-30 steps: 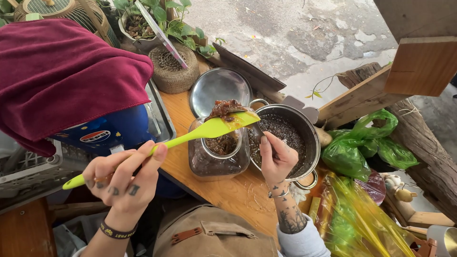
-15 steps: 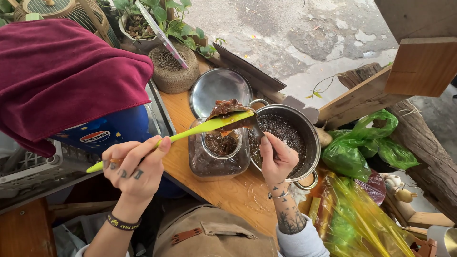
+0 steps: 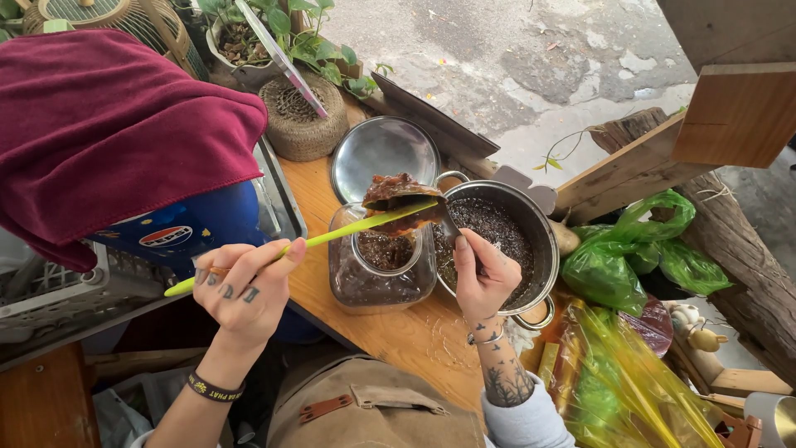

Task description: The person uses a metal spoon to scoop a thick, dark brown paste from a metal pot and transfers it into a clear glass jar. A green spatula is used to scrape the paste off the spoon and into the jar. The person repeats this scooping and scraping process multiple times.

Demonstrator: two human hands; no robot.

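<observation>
Our left hand (image 3: pixel 245 286) pinches the green spatula (image 3: pixel 307 241), its long axis running lower left to upper right, dark paste above the glass jar (image 3: pixel 377 278). Our right hand (image 3: pixel 481 278) curls fingers round a spoon handle (image 3: pixel 450 226) by the steel pot (image 3: pixel 506 241).

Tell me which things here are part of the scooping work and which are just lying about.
In use:
left hand holding the green spatula
dark paste on the spatula
glass jar
right hand with a utensil at the steel pot

Lying about:
round metal lid
maroon towel
green plastic bags
woven basket
potted plant
</observation>
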